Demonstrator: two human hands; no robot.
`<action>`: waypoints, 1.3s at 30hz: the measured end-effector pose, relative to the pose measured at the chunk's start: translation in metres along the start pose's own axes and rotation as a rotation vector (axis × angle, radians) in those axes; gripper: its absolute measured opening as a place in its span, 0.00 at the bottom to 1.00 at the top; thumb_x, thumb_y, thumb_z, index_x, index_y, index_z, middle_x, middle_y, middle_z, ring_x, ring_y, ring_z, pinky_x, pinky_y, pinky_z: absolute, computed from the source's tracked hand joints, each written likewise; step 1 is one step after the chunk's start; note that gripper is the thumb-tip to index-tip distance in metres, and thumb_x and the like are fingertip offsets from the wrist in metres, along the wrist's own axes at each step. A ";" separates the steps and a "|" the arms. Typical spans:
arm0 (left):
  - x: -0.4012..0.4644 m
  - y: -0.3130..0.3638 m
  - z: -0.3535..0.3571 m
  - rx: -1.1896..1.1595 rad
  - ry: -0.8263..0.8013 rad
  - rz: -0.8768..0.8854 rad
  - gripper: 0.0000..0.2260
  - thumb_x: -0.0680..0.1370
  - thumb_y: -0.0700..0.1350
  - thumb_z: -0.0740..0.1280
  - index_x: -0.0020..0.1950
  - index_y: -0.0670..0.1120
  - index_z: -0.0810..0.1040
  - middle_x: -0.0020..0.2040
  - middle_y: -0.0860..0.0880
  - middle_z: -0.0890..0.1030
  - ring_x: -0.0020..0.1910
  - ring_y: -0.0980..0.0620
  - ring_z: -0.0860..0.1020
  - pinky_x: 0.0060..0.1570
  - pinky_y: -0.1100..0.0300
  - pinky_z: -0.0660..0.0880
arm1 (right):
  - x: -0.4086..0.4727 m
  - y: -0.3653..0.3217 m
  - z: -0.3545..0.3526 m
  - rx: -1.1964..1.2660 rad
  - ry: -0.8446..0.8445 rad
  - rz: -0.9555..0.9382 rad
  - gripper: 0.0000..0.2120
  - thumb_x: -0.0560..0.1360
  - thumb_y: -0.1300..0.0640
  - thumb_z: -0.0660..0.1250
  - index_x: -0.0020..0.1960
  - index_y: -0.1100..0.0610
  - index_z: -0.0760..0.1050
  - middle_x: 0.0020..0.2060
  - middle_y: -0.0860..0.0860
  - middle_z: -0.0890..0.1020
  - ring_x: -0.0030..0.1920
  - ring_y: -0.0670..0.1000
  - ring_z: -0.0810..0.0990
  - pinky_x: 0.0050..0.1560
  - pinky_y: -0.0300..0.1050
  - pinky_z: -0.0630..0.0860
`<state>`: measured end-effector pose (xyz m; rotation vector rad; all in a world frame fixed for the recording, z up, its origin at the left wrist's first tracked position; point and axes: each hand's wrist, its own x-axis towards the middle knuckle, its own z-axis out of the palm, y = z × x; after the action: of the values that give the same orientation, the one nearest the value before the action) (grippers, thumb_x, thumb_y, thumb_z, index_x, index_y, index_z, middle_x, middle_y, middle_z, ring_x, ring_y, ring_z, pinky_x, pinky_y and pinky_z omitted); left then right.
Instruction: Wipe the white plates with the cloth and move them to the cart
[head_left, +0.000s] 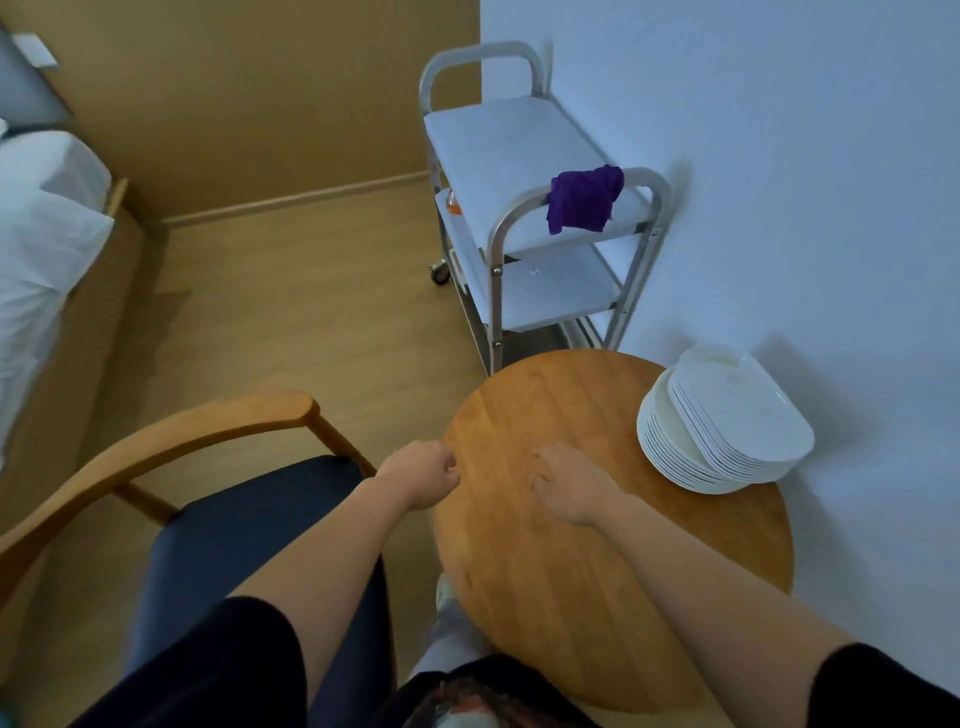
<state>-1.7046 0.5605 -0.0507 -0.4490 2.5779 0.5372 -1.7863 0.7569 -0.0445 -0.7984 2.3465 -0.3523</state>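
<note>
A stack of several white plates (727, 421) stands on the far right of the round wooden table (597, 571), by the wall. A purple cloth (584, 198) hangs over the near handle of the metal cart (524, 150), whose top shelf is bare. My left hand (423, 480) hovers at the table's left edge with fingers loosely curled, holding nothing. My right hand (569, 486) is over the table top left of the plates, fingers relaxed and holding nothing.
A wooden armchair with a dark blue seat (234, 535) stands left of the table. A bed with white linen (41, 249) is at the far left. The cart stands against the white wall beyond the table, with an orange object (453, 205) on a lower shelf.
</note>
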 end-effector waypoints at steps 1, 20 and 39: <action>0.007 0.002 -0.004 0.001 -0.005 0.008 0.13 0.79 0.48 0.58 0.55 0.44 0.78 0.50 0.46 0.81 0.47 0.49 0.79 0.50 0.51 0.78 | 0.003 0.002 -0.004 0.017 0.012 0.008 0.21 0.81 0.53 0.55 0.71 0.60 0.63 0.68 0.57 0.69 0.68 0.57 0.68 0.67 0.51 0.67; 0.272 0.028 -0.152 -0.064 0.049 0.370 0.15 0.79 0.49 0.60 0.62 0.45 0.74 0.56 0.47 0.80 0.52 0.48 0.78 0.48 0.58 0.73 | 0.183 -0.012 -0.089 0.340 0.252 0.347 0.23 0.82 0.51 0.55 0.75 0.56 0.59 0.73 0.53 0.64 0.73 0.52 0.62 0.70 0.46 0.60; 0.415 0.138 -0.202 -1.071 -0.076 -0.034 0.32 0.74 0.60 0.66 0.72 0.45 0.64 0.65 0.45 0.73 0.63 0.45 0.72 0.58 0.55 0.68 | 0.248 0.004 -0.114 0.614 0.357 0.562 0.21 0.82 0.51 0.55 0.73 0.56 0.61 0.70 0.51 0.68 0.68 0.48 0.67 0.62 0.35 0.62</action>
<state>-2.1824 0.5013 -0.0541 -0.7671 1.9938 1.8599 -2.0147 0.6110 -0.0775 0.2320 2.4363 -0.9538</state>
